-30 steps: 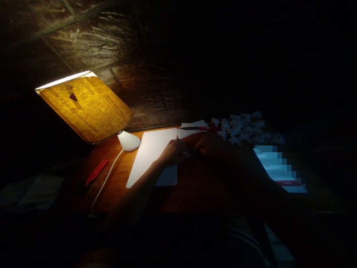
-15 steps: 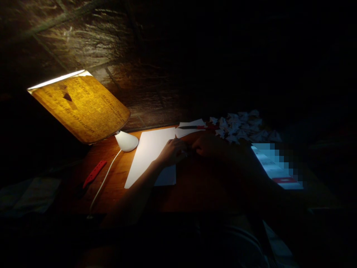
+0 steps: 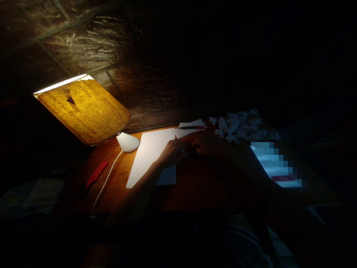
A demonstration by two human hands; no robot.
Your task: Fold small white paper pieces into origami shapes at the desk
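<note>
The scene is very dark, lit only by a lamp. My left hand and my right hand meet over the wooden table, fingers curled around a small pale piece of paper pinched between them. The left hand rests on the edge of a white paper sheet. Behind the hands a dark pen with a red end lies on another white sheet. A pile of several small folded white paper pieces lies just beyond my right hand.
A lamp with a yellow printed shade and white base stands at the left, its white cord trailing toward me. A red flat tool lies left of the cord. A lit screen glows at the right.
The hands stay together on the small paper with only slight finger shifts. The view has drifted a little.
</note>
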